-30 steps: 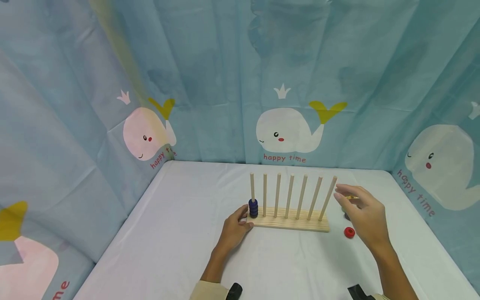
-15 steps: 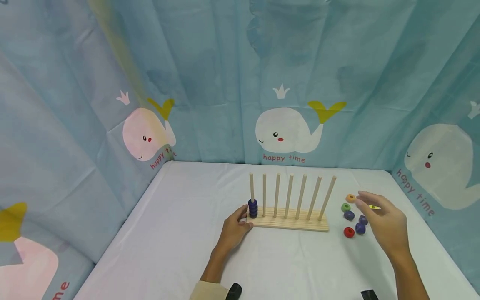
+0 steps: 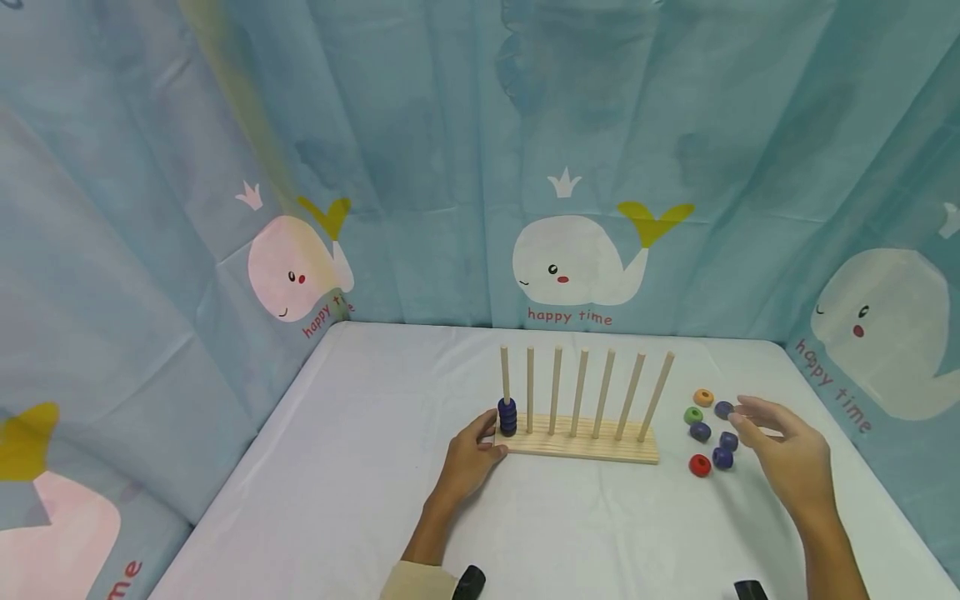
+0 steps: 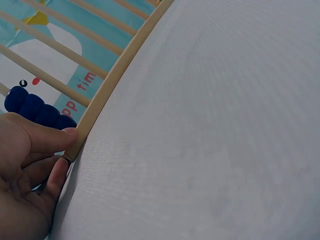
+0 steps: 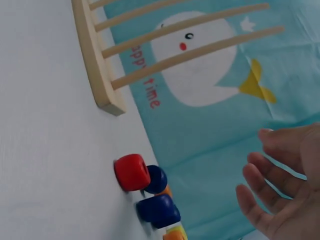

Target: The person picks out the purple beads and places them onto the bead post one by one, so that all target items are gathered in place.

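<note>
My left hand [image 3: 468,462] grips the left end of a wooden peg rack [image 3: 581,447], with the thumb on its front edge, as the left wrist view also shows. A stack of several dark blue beads [image 3: 507,418] sits on the leftmost peg; the other pegs are bare. On the right, my right hand [image 3: 791,462] hovers by loose beads, fingertips right at a blue bead [image 3: 723,410]. In the right wrist view its fingers are spread and bent, with nothing between them. Nearer the rack lie a red bead [image 3: 700,465], a green bead [image 3: 693,415] and an orange bead [image 3: 703,397].
More blue beads [image 3: 723,458] lie beside the red one. A white cloth covers the table [image 3: 360,467]. Blue curtains [image 3: 420,167] printed with whales stand along the back and sides.
My right hand has moved right and a little nearer me, from beside the rightmost peg to the beads' right side, uncovering several beads. My left hand stays on the rack.
</note>
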The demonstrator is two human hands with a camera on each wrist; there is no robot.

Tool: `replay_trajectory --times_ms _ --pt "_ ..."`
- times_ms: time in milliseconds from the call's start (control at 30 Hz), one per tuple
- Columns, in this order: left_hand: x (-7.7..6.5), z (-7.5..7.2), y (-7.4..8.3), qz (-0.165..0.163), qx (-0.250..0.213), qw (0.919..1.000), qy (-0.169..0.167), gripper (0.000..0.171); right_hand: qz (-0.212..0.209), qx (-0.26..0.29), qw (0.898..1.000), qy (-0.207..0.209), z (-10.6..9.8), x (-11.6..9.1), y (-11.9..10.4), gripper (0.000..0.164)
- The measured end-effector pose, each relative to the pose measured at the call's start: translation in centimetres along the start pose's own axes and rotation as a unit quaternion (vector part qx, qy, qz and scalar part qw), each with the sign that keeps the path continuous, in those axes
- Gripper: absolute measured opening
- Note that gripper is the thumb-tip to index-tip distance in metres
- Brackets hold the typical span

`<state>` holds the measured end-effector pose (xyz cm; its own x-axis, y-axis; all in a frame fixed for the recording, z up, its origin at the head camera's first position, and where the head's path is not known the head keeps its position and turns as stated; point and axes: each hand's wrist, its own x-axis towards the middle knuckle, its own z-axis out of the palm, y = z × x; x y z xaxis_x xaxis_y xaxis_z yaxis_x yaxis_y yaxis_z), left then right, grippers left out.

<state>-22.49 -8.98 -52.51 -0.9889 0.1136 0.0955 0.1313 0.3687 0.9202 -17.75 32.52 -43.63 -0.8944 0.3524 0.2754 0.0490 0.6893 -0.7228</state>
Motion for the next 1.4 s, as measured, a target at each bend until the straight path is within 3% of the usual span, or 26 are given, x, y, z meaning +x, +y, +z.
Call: replay_trajectory --times_ms 433,1067,1400 --pt "0.0 0.0 0.1 0.006 0.009 0.9999 0.002 0.062 0.045 0.007 0.996 -0.07 0.6 0.4 2.5 0.067" --pt "0.0 0.0 0.3 0.007 0.01 0.9999 0.006 0.06 0.062 -0.025 0.993 -0.094 1.5 0.4 4.9 0.059" --pt "0.1 0.1 0.1 -0.003 0.013 0.9999 0.005 0.062 0.049 -0.039 0.993 -0.104 2.3 0.3 5.6 0.052"
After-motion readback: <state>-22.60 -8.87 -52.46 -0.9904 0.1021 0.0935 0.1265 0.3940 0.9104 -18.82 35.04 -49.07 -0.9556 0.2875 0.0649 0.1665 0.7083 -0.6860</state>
